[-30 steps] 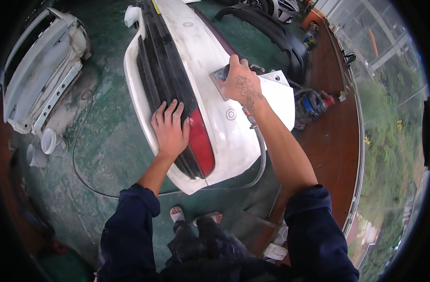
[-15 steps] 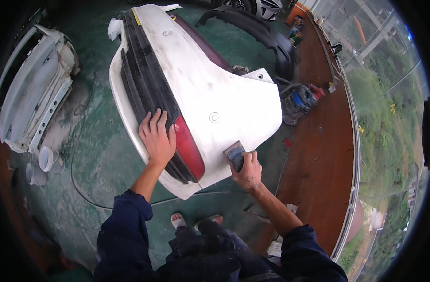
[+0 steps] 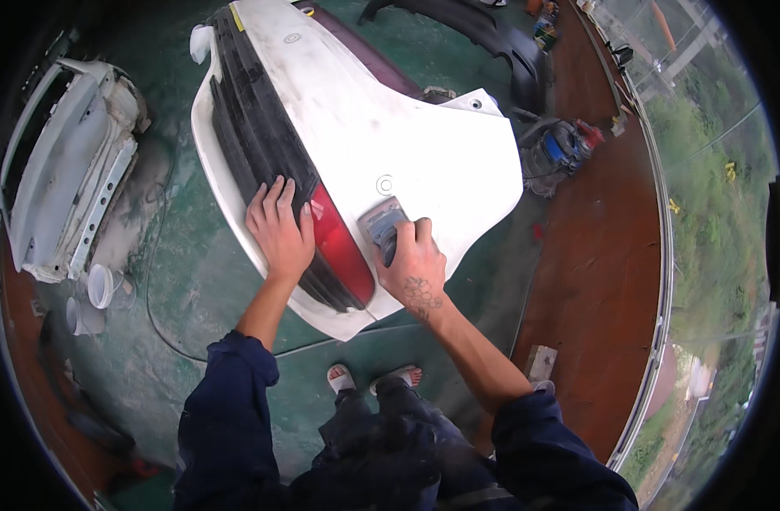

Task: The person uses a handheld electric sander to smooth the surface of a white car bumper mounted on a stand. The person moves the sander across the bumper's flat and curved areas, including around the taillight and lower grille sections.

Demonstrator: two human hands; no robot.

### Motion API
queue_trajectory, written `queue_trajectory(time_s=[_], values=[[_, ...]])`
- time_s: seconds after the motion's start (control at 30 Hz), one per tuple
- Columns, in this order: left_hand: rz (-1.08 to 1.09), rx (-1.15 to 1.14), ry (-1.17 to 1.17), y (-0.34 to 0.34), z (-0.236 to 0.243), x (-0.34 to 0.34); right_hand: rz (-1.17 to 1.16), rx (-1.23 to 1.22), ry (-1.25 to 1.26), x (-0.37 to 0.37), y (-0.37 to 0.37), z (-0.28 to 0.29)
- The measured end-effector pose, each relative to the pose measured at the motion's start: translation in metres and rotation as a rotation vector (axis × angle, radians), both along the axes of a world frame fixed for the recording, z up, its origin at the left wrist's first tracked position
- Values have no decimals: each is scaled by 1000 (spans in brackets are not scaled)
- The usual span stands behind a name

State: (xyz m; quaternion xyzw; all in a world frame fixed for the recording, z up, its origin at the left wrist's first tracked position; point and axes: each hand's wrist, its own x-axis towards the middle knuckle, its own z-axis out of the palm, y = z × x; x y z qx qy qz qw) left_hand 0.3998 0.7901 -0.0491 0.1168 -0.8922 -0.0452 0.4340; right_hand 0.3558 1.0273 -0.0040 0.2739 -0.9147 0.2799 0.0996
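Observation:
A white car bumper (image 3: 441, 166) lies in front of me, with a black plastic trim strip (image 3: 252, 115) along its left part. Set beside that strip is a red reflector (image 3: 343, 253). My left hand (image 3: 279, 234) rests with its fingers spread on the trim, thumb close to the reflector. A worn grey sanding block (image 3: 383, 220) lies against the white surface, just below a small ring-shaped mark. My right hand (image 3: 414, 262) is closed around the block's lower end; its palm side is hidden.
A whitish body panel (image 3: 66, 179) and plastic buckets (image 3: 102, 288) stand at the left. A hose (image 3: 155, 311) crosses the green floor. At the right are a blue-and-red vacuum-like machine (image 3: 562, 146) and a brown ledge (image 3: 598, 298). A dark bumper (image 3: 492, 38) lies behind.
My right hand has moved the sanding block up and left across the white surface, toward the ring mark and reflector. My left hand stays on the trim. The view has shifted slightly.

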Motion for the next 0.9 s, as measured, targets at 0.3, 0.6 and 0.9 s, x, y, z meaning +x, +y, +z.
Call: queue_trajectory(time_s=[0.3,0.6,0.9], values=[[19,-12,0,-2,1,0,123,-102,91,36,72,-103],[10,-31,-22,-4,1,5,9,-95,-119,42,-18,-12],[16,-35,-11,-2,1,-2,28,-172,154,71,56,-142]])
